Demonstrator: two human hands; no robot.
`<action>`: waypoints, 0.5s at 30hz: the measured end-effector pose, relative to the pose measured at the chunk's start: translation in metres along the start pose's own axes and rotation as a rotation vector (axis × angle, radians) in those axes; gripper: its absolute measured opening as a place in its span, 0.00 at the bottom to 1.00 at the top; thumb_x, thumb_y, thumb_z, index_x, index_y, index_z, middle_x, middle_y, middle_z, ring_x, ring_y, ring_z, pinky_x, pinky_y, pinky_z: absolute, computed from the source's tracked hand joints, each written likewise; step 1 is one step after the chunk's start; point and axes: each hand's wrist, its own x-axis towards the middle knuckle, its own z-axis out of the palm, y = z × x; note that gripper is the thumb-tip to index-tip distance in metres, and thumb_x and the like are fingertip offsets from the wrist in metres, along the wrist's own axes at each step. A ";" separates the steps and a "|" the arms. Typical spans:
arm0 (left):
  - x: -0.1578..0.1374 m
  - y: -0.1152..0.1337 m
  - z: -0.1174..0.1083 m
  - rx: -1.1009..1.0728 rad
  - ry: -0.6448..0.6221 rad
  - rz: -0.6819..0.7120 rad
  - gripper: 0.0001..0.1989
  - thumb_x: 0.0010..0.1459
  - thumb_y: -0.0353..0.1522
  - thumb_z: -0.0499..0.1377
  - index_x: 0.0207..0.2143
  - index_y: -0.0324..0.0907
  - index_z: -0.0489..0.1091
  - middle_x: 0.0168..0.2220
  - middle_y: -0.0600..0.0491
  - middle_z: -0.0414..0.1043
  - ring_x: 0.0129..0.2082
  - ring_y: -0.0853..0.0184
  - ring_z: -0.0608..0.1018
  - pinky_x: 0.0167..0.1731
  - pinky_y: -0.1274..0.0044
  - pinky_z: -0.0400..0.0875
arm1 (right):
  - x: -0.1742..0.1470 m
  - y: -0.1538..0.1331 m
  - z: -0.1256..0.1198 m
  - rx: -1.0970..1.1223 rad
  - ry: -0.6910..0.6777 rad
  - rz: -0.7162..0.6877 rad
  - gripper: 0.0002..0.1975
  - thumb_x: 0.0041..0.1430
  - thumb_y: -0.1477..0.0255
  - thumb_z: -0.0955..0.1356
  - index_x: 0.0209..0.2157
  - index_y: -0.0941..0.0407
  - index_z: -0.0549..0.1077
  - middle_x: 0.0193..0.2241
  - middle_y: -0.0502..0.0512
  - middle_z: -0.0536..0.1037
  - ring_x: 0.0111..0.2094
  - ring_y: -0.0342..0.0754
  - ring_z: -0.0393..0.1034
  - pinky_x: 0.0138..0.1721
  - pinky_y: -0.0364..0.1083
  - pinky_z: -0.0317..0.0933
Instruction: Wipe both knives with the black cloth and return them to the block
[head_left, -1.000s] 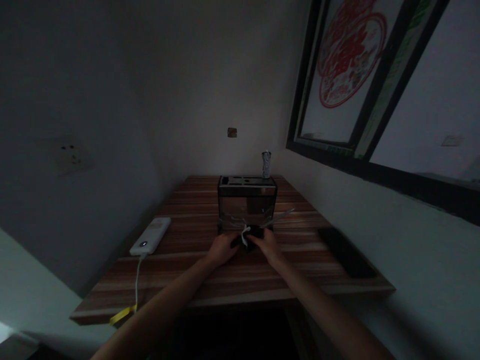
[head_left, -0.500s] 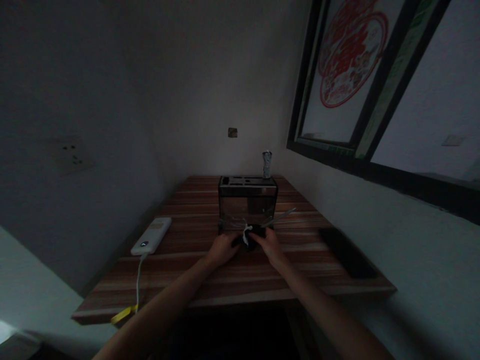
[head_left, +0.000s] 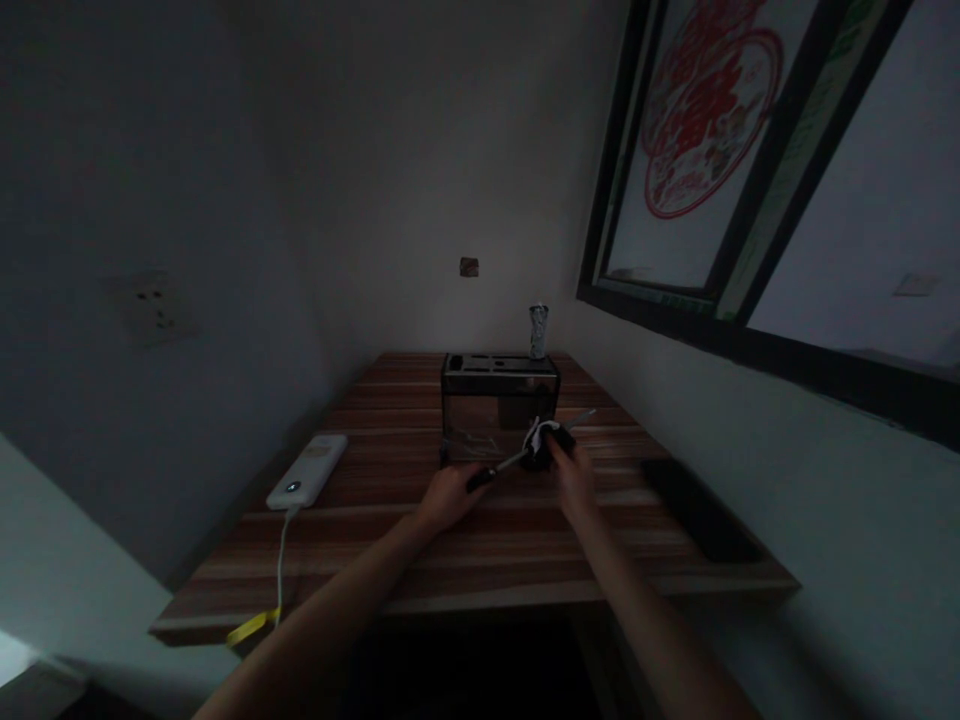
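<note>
Dimly lit walls (head_left: 390,180), striped wooden table (head_left: 390,420), right hand (head_left: 575,478) above

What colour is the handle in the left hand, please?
The handle is black, shown best in the head view.

Across the worktop (head_left: 390,430) we note alternating stripes of reddish brown, dark brown and pale cream. The tool handle (head_left: 480,480) is black, its shaft (head_left: 513,460) grey; the held item (head_left: 535,460) is black, with a white cord (head_left: 551,424). We distinguish a black-framed clear tank (head_left: 501,385) and a foil-like cylinder (head_left: 538,332) of mottled silver. The power bank (head_left: 313,465) is white with a dark round display (head_left: 293,487), its cable (head_left: 281,565) white, the tag (head_left: 250,629) yellow. The flat slab (head_left: 701,512) reads black. On the dark-framed window (head_left: 675,245) we find a red circular decal (head_left: 709,105); the rear wall (head_left: 420,180) is grey, its patch (head_left: 469,267) brown.
</note>
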 end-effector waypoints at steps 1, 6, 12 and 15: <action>0.000 0.000 0.000 -0.003 0.002 0.008 0.12 0.56 0.38 0.53 0.41 0.45 0.70 0.37 0.52 0.75 0.36 0.66 0.76 0.35 0.80 0.67 | 0.003 -0.003 -0.003 0.027 0.039 -0.013 0.17 0.40 0.64 0.71 0.33 0.58 0.75 0.30 0.53 0.78 0.33 0.48 0.71 0.37 0.47 0.62; -0.002 0.000 0.000 -0.033 -0.009 0.041 0.14 0.55 0.36 0.54 0.45 0.47 0.68 0.42 0.54 0.74 0.41 0.66 0.75 0.40 0.80 0.67 | 0.019 -0.011 -0.018 0.150 0.251 -0.069 0.19 0.38 0.65 0.72 0.35 0.57 0.74 0.35 0.52 0.77 0.37 0.46 0.70 0.39 0.45 0.63; -0.003 0.000 0.001 -0.012 -0.049 0.062 0.14 0.55 0.35 0.53 0.45 0.47 0.68 0.42 0.54 0.74 0.40 0.67 0.75 0.41 0.79 0.67 | 0.027 -0.017 -0.030 0.274 0.376 -0.071 0.18 0.34 0.67 0.74 0.31 0.57 0.74 0.32 0.50 0.77 0.32 0.43 0.70 0.32 0.41 0.64; -0.002 -0.001 0.001 0.017 -0.074 0.041 0.15 0.55 0.35 0.53 0.46 0.46 0.68 0.41 0.53 0.74 0.40 0.66 0.75 0.40 0.79 0.68 | 0.029 -0.021 -0.034 0.264 0.419 -0.075 0.20 0.33 0.66 0.74 0.32 0.58 0.74 0.32 0.50 0.76 0.32 0.44 0.71 0.29 0.41 0.65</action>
